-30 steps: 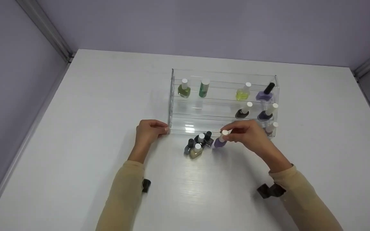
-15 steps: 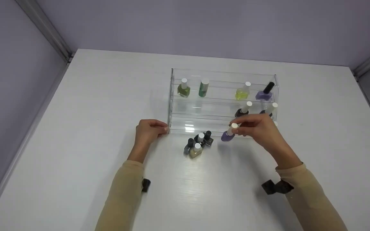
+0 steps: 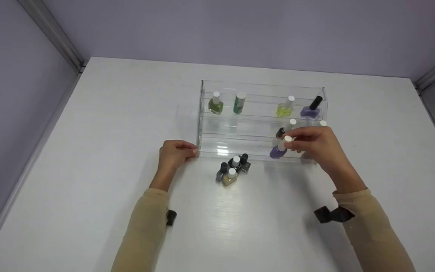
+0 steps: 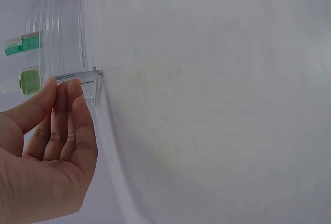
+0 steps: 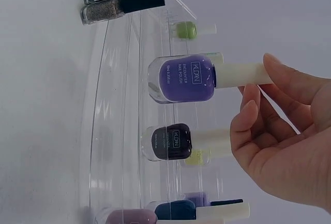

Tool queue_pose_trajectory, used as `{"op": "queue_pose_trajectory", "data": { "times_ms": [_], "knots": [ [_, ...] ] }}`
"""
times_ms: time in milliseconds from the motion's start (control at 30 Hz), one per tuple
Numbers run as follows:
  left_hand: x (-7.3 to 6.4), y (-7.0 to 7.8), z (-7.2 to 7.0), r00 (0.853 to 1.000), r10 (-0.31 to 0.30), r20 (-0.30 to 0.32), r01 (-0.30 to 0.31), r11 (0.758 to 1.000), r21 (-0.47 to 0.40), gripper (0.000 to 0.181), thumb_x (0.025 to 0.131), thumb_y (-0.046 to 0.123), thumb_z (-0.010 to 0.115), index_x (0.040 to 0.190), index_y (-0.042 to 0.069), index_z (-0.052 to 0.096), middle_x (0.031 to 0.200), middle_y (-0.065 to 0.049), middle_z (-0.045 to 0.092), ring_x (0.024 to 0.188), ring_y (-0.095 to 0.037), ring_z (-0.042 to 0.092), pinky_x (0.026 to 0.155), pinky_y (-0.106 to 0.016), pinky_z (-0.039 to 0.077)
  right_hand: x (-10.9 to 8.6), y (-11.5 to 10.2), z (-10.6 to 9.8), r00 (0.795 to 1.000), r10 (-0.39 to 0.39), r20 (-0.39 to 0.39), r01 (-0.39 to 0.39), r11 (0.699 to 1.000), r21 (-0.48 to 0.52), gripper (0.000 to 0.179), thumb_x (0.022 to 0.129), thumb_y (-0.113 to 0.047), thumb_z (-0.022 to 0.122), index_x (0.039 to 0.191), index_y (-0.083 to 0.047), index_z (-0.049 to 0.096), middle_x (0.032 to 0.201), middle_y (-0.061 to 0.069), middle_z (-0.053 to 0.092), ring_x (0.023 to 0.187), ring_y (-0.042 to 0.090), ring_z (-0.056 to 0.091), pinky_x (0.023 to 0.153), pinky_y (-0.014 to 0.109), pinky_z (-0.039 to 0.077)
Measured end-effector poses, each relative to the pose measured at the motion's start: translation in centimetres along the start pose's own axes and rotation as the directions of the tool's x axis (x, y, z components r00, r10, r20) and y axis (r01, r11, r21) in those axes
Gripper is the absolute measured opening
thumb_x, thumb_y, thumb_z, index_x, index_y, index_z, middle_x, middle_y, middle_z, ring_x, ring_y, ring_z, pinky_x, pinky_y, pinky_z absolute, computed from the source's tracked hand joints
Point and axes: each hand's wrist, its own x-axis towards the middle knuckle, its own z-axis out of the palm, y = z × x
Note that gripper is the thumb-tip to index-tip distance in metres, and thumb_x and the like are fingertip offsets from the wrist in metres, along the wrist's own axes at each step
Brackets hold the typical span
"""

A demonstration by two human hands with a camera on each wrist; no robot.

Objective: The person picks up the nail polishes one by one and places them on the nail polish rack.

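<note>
My right hand (image 3: 313,145) pinches the white cap of a purple nail polish bottle (image 5: 187,78) between thumb and fingers. The bottle hangs tilted over the front of the clear acrylic display rack (image 3: 213,154). At the rack's front left corner, my left hand (image 3: 176,155) pinches the side panel's edge with thumb and fingertips. Near the held bottle, a dark nail polish bottle (image 5: 173,141) stands on the middle tier. A mauve bottle (image 5: 126,217) and a dark blue bottle (image 5: 176,210) show at the bottom of the right wrist view; my right hand mostly covers them in the head view.
On the back tier stand an olive bottle (image 3: 215,105), a green bottle (image 3: 239,104), a yellow bottle (image 3: 284,109) and a lilac bottle (image 3: 310,112). Several more, including a beige bottle (image 3: 230,178), cluster on the white table (image 3: 217,226) before the rack.
My right hand has carried the purple bottle up and to the right, from beside the table cluster to over the rack's front. The left hand stays at the rack's corner.
</note>
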Motion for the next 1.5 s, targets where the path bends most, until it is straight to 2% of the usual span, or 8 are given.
{"op": "queue_pose_trajectory", "data": {
  "times_ms": [367, 867, 1200, 1367, 1500],
  "knots": [
    [0.0, 0.0, 0.0, 1.000, -0.021, 0.009, 0.021, 1.000, 0.014, 0.009, 0.077, 0.002, 0.070, 0.086, -0.001, 0.070, 0.083, -0.010, 0.067, 0.068, -0.013, 0.062, 0.069, -0.028, 0.051, 0.2, 0.7, -1.1, 0.996, 0.082, -0.017, -0.082, 0.997, 0.014, 0.033, 0.079, -0.016, 0.072, 0.104, 0.004, 0.066, 0.083, -0.001, 0.066, 0.071, 0.014, 0.057, 0.059, 0.025, 0.049],
    [-0.1, -0.1, 0.0, 1.000, -0.010, -0.009, 0.011, 0.997, 0.071, 0.009, 0.076, 0.005, 0.072, 0.085, 0.002, 0.071, 0.081, -0.007, 0.068, 0.068, -0.013, 0.059, 0.061, -0.021, 0.047, 0.4, 1.7, -1.5, 0.996, 0.066, -0.062, -0.064, 0.998, 0.025, 0.028, 0.079, -0.010, 0.071, 0.103, 0.004, 0.066, 0.084, 0.005, 0.067, 0.069, 0.010, 0.058, 0.060, 0.024, 0.048],
    [-0.1, 0.0, 0.0, 1.000, -0.022, -0.009, 0.022, 0.996, 0.085, 0.009, 0.076, 0.006, 0.072, 0.085, 0.002, 0.071, 0.086, -0.008, 0.067, 0.071, -0.015, 0.059, 0.062, -0.022, 0.047, 0.4, 2.0, -1.2, 0.995, 0.062, -0.077, -0.060, 0.998, 0.019, 0.029, 0.080, -0.013, 0.071, 0.102, 0.004, 0.066, 0.079, -0.001, 0.065, 0.067, 0.010, 0.056, 0.057, 0.022, 0.046],
    [-0.1, 0.0, 0.1, 1.000, -0.024, -0.010, 0.025, 0.996, 0.089, 0.008, 0.077, 0.006, 0.071, 0.084, 0.003, 0.071, 0.086, -0.007, 0.067, 0.071, -0.015, 0.058, 0.063, -0.023, 0.046, 0.4, 2.3, -0.7, 0.994, 0.068, -0.080, -0.067, 0.998, 0.010, 0.028, 0.080, -0.013, 0.071, 0.102, 0.004, 0.066, 0.082, 0.002, 0.065, 0.069, 0.010, 0.058, 0.059, 0.023, 0.048],
    [-0.2, -0.1, 0.1, 1.000, -0.008, -0.008, 0.008, 0.999, 0.053, 0.008, 0.077, 0.003, 0.071, 0.084, 0.001, 0.071, 0.085, -0.009, 0.067, 0.070, -0.014, 0.060, 0.066, -0.025, 0.049, 0.4, 2.6, -0.4, 0.993, 0.082, -0.087, -0.080, 0.997, 0.023, 0.029, 0.079, -0.011, 0.071, 0.103, 0.005, 0.065, 0.082, 0.003, 0.065, 0.069, 0.010, 0.059, 0.060, 0.024, 0.050]
  ]
}}
